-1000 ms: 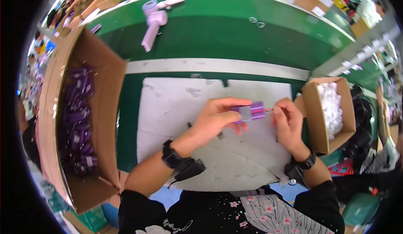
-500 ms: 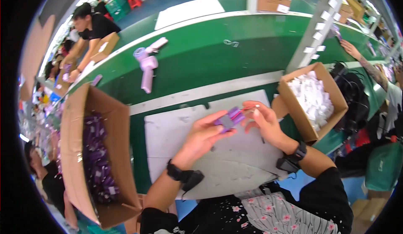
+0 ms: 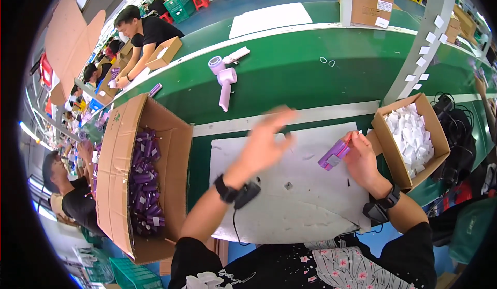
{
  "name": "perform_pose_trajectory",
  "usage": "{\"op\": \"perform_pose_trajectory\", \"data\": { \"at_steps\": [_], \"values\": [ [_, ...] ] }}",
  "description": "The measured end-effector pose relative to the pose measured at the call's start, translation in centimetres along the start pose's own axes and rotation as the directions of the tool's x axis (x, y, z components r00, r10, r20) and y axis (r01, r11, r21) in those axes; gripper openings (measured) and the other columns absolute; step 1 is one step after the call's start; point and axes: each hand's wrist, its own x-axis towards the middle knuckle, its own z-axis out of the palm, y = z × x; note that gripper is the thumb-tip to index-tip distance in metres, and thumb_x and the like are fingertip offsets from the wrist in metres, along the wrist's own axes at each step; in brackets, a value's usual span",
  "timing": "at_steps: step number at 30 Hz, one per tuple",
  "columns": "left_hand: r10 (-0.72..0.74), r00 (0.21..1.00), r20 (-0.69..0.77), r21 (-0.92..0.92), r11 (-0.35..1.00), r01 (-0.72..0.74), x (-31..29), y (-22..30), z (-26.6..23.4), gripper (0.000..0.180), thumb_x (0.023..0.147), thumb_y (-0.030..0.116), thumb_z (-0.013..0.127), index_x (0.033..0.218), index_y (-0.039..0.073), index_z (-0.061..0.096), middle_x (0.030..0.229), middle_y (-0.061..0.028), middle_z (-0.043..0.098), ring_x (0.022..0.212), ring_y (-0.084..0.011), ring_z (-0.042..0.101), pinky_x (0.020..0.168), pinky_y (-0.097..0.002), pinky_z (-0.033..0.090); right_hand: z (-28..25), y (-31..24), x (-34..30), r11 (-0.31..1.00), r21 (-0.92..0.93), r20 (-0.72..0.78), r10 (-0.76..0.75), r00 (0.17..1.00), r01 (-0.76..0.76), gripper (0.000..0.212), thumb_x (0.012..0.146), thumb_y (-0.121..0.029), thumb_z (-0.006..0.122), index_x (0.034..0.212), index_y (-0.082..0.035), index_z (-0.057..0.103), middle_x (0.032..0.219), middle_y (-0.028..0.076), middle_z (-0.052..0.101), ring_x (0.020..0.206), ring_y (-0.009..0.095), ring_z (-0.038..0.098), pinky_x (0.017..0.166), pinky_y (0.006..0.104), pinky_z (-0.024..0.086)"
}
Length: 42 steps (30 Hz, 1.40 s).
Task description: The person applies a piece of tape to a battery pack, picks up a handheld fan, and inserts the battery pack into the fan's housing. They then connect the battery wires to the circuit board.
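Note:
My right hand (image 3: 362, 160) pinches a purple battery pack (image 3: 335, 154) by its red wires, near a small white connector. The pack, made of purple-wrapped cells with a grey patch on its side, hangs tilted over the right part of the pale work mat (image 3: 290, 211). Apart from it, my left hand (image 3: 264, 143) is raised above the mat's far edge. Its fingers are stretched out, slightly smeared by motion, and nothing shows in them.
To the left stands a tall cardboard box (image 3: 111, 180) of similar purple packs (image 3: 147, 185). A smaller box at right holds white pieces (image 3: 409, 139). Two lilac handheld devices (image 3: 227, 76) and two small rings (image 3: 327, 61) lie on the green belt (image 3: 290, 82). A co-worker (image 3: 150, 32) sits far left.
My left hand has let go of the battery pack and moved up and away from it. The pack stays with my right hand. The whole view has shifted, showing more of the left side.

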Motion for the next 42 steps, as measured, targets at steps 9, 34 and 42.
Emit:
{"op": "perform_pose_trajectory", "data": {
  "at_steps": [9,34,42],
  "values": [
    [-0.55,0.698,-0.459,0.271,0.661,0.699,2.3,-18.7,-6.6,0.04,0.07,0.024,0.07,0.103,0.004,0.06,0.096,-0.0168,0.062,0.086,-0.0366,0.059,0.08,-0.0399,0.046,1.4,-0.9,-0.3,0.988,-0.037,0.013,0.149,0.989,-0.148,0.025,0.096,-0.029,0.04,0.082,-0.008,0.044,0.075,0.008,0.052,0.06,0.02,0.055,0.053,0.0321,0.046],
    [-0.326,0.94,-0.098,0.349,0.874,0.339,14.7,-25.2,-6.2,0.043,0.059,0.042,0.075,0.081,0.006,0.07,0.083,-0.0158,0.064,0.072,-0.0285,0.063,0.069,-0.0335,0.049,-0.1,-1.4,-1.1,0.955,-0.261,-0.02,0.143,0.989,-0.143,0.027,0.096,-0.029,0.04,0.084,-0.005,0.046,0.075,0.01,0.052,0.056,0.021,0.054,0.051,0.0305,0.045],
    [-0.413,0.91,-0.043,0.157,0.896,0.415,5.1,-17.4,-8.4,0.038,0.059,0.034,0.075,0.078,0.003,0.069,0.073,-0.0156,0.06,0.071,-0.0287,0.06,0.067,-0.035,0.047,-0.8,-0.7,-0.4,0.957,-0.279,0.028,0.091,0.995,-0.08,0.027,0.096,-0.029,0.041,0.084,-0.006,0.046,0.075,0.009,0.052,0.055,0.02,0.054,0.05,0.0298,0.045]
  ]
}}
